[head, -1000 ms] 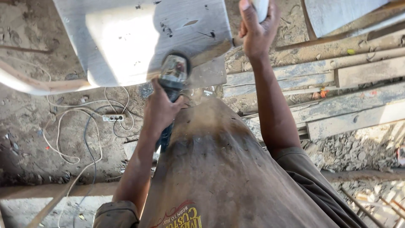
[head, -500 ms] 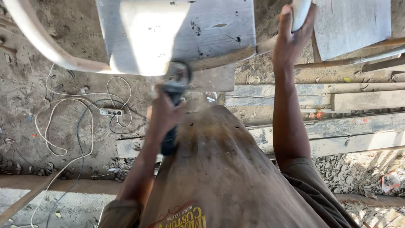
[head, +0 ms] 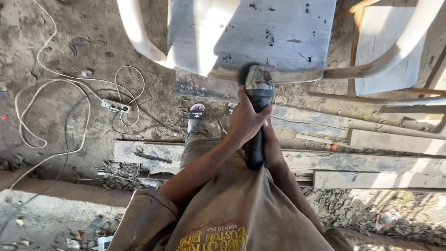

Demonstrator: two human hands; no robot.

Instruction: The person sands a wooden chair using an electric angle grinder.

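dusty ground below; left hand (head: pixel 246 122) and right hand (head: pixel 271 148) both clenched around angle grinder (head: pixel 257 111) body.

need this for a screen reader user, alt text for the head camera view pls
Seen from above, a person grips an angle grinder with the left hand and right hand, its head at the edge of a pale grey panel. On the dirt lie white cables, a power strip and wooden planks.
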